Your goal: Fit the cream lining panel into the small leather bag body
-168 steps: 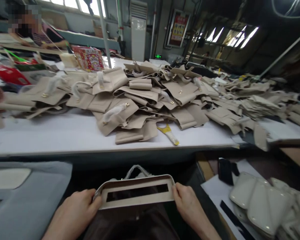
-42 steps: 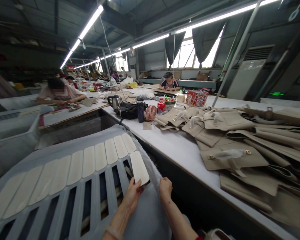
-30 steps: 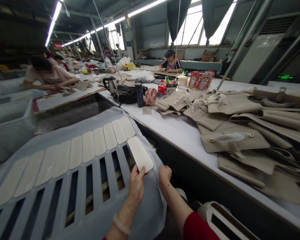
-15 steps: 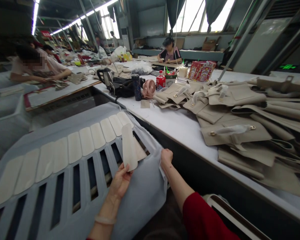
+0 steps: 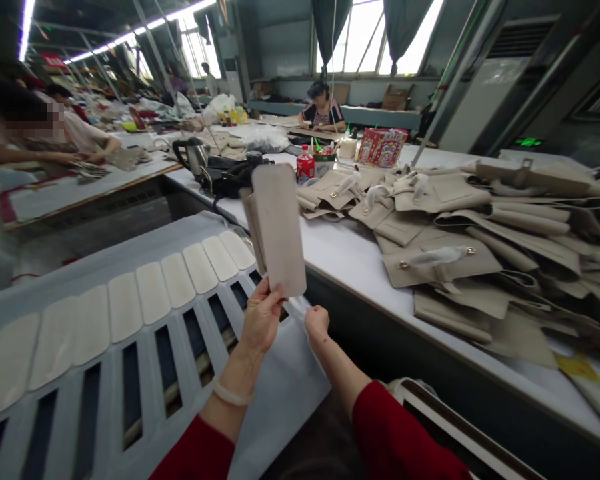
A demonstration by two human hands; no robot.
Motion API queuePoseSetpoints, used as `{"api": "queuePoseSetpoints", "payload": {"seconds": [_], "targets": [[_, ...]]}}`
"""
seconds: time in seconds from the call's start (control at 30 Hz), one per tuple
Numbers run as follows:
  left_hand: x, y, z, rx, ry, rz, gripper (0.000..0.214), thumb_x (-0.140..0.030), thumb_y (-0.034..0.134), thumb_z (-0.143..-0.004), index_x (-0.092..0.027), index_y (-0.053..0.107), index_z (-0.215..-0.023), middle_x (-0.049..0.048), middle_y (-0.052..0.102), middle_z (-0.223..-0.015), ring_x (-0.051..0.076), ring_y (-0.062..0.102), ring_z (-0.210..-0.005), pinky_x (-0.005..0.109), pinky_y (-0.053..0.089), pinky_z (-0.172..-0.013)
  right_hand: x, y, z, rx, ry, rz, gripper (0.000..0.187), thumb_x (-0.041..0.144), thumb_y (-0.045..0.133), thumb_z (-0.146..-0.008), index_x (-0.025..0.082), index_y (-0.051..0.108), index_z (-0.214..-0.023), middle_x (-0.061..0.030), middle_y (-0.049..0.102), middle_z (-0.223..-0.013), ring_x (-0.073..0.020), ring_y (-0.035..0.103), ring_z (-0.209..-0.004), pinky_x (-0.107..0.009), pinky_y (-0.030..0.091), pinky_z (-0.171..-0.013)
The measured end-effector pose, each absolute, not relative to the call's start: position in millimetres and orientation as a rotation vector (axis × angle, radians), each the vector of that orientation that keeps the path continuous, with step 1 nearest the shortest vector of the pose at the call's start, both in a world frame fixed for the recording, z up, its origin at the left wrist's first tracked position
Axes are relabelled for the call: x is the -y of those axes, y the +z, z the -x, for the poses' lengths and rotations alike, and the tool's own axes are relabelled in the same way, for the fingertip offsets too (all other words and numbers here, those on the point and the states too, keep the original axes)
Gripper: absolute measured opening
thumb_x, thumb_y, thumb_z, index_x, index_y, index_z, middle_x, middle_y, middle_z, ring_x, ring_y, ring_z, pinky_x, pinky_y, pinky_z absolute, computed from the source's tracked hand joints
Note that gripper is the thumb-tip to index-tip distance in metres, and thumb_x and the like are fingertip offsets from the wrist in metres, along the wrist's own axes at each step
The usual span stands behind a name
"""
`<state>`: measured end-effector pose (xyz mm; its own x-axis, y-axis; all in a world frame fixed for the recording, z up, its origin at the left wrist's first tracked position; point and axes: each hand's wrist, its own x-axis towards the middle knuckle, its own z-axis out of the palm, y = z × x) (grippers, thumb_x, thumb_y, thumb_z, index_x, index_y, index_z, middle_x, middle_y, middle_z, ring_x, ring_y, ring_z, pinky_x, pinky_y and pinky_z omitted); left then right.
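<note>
Pale panels [image 5: 281,230] above left hand [image 5: 263,319], thumb-pinched | right hand [image 5: 317,325] curled tight on grey sheet's [image 5: 280,377] edge | step: seemingly panel pickup | next: likely needs steady pinch

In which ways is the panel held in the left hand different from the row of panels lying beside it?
The held panel is raised nearly upright in the left hand, while the row of panels lies flat. The held panel looks greyish beige; the row of panels looks whiter. Both show long shapes with rounded corners.

No legible text or signs
</note>
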<state>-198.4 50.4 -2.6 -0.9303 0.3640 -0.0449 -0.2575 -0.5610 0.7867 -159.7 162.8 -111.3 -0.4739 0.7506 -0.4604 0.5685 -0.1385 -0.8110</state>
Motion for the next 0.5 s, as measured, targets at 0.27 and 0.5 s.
{"api": "queuePoseSetpoints", "payload": {"seconds": [0.27,0.5], "targets": [[-54,20,134,-1.472,2.356,-0.354,0.036,-0.028,0.077,-0.078,-0.02,0.072,-0.113,0.0018,0.069,-0.1,0.01,0.051,-0.075,0.018,0.04,-0.061,-168,-3,93,1.371,1.889,1.217,0.04,0.04,0.031,-0.102,0.016,0.052,-0.127,-0.0107,0.065,-0.122,-0.0186,0.067,-0.1,-0.031,0.055,-0.079],[-61,18,33,-1.805,2.041,-0.737,0.029,-0.03,0.071,-0.085,-0.024,0.075,-0.113,0.0054,0.07,-0.116,0.025,0.063,-0.104,0.029,0.05,-0.091,-176,92,-18,1.434,1.708,0.782,0.091,0.053,0.08,-0.068,0.021,0.04,-0.143,-0.0119,0.052,-0.14,-0.0251,0.062,-0.109,-0.032,0.057,-0.079]]}}
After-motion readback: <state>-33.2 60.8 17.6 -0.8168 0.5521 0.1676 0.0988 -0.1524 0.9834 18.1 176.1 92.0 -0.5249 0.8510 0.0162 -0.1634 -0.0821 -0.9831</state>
